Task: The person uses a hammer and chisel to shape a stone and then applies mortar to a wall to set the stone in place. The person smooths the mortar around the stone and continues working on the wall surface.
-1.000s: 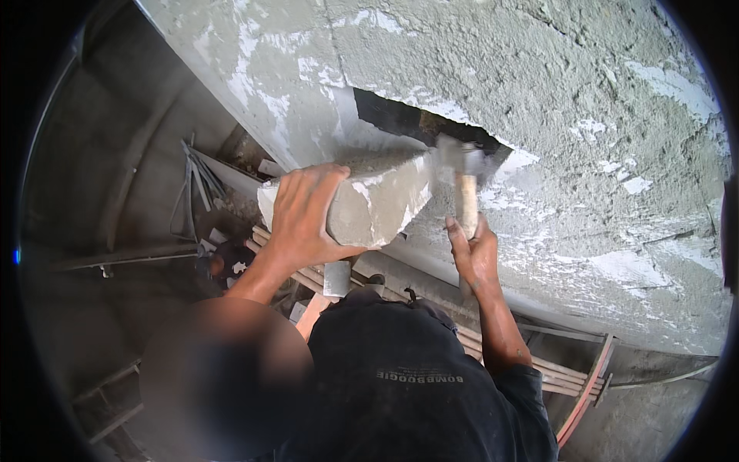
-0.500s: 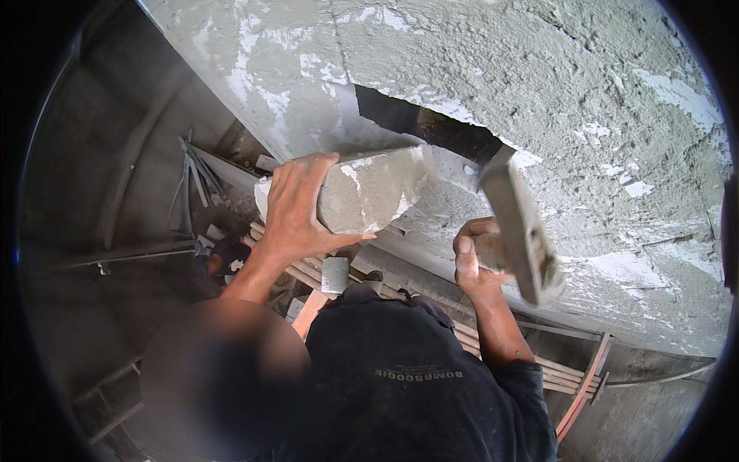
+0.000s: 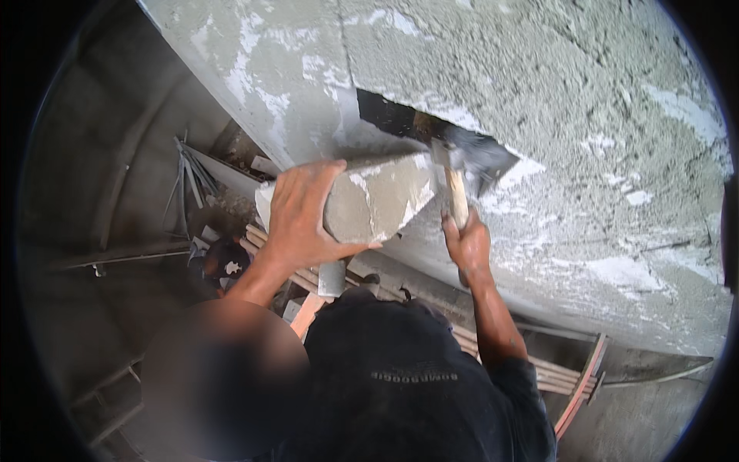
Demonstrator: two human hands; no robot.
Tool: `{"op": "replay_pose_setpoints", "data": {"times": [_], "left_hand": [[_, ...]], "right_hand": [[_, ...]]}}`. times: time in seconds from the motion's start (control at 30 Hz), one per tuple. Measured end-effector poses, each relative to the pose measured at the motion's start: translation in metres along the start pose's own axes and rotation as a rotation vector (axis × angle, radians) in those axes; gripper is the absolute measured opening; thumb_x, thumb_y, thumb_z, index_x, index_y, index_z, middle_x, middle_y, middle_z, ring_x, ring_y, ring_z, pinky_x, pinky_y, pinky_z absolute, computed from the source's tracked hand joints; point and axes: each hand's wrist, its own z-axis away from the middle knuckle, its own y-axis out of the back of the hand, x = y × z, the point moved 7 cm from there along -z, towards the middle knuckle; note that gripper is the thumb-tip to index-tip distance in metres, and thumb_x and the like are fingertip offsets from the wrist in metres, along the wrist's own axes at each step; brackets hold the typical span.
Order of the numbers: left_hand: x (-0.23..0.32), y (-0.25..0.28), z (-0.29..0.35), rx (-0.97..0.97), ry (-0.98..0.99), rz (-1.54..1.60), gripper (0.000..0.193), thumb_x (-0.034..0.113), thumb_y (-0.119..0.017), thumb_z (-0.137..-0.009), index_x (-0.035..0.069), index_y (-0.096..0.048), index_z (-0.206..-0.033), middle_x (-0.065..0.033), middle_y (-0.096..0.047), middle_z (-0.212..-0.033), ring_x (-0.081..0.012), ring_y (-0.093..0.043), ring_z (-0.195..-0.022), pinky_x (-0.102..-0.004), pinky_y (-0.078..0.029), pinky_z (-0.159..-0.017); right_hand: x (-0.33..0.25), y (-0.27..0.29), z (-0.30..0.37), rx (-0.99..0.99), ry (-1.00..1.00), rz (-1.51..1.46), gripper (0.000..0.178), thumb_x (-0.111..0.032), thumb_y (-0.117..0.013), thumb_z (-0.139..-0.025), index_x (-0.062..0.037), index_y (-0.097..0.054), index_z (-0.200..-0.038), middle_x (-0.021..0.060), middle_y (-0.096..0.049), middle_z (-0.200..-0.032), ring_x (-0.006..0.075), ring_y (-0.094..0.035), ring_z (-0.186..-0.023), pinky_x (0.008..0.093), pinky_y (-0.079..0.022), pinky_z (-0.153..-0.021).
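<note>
My left hand [image 3: 300, 212] grips the left end of a chunk of wall block [image 3: 377, 200], its fingers over the top and thumb along the lower edge. Grey plaster with white patches covers the chunk's face. In my right hand [image 3: 469, 245] is the wooden handle of a hammer [image 3: 456, 196]. The hammer's head is smeared by motion, close to the chunk's right end; I cannot tell whether they touch. Behind both lies a dark, long opening [image 3: 389, 115] in the rough plastered wall [image 3: 523, 69].
Below are wooden poles [image 3: 550, 377], a reddish plank [image 3: 579, 389] and a small grey block [image 3: 332, 279]. Another person in a dark cap [image 3: 229, 258] is lower down on the left. Thin metal strips [image 3: 192, 177] lean near rubble by the wall's left edge.
The hammer has swung from the right, close to the camera, left and away to the chunk's right end. My left hand and the chunk have shifted slightly right and down.
</note>
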Motion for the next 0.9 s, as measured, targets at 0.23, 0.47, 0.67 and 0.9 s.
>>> {"op": "replay_pose_setpoints", "data": {"times": [0.23,0.47,0.67,0.9], "left_hand": [[-0.010,0.001,0.005,0.000,0.027,0.016,0.094,0.042,-0.089,-0.045,0.000,-0.048,-0.120,-0.0172,-0.055,-0.109,-0.0338,-0.053,-0.099,-0.0433,-0.040,-0.083],[-0.021,0.006,0.004,0.004,0.104,0.042,0.093,0.040,-0.089,-0.045,0.000,-0.048,-0.119,-0.0173,-0.055,-0.109,-0.0343,-0.054,-0.099,-0.0437,-0.040,-0.084],[-0.031,0.005,0.005,0.029,0.091,0.101,0.093,0.040,-0.089,-0.045,0.000,-0.048,-0.119,-0.0172,-0.055,-0.109,-0.0347,-0.054,-0.099,-0.0439,-0.040,-0.085],[-0.032,0.007,0.006,0.015,0.124,0.082,0.095,0.038,-0.090,-0.044,0.000,-0.048,-0.120,-0.0172,-0.055,-0.108,-0.0348,-0.054,-0.099,-0.0435,-0.041,-0.085]], "right_hand": [[-0.034,0.013,0.010,0.210,0.360,-0.109,0.025,-0.021,-0.064,-0.082,-0.0020,-0.056,-0.096,0.0177,-0.060,-0.069,0.0350,-0.062,-0.061,0.0400,-0.050,-0.055],[0.004,0.004,0.038,0.005,-0.049,-0.211,0.035,-0.035,-0.063,-0.085,-0.0009,-0.056,-0.090,0.0117,-0.060,-0.063,0.0254,-0.060,-0.058,0.0352,-0.047,-0.052],[-0.111,0.095,0.048,0.241,0.460,-0.575,0.032,-0.029,-0.053,-0.088,-0.0011,-0.060,-0.075,0.0097,-0.059,-0.063,0.0167,-0.056,-0.054,0.0303,-0.044,-0.049],[-0.066,0.058,0.034,0.100,0.092,-0.448,0.028,-0.026,-0.058,-0.088,0.0015,-0.060,-0.083,0.0054,-0.057,-0.061,0.0130,-0.054,-0.054,0.0281,-0.043,-0.049]]}}
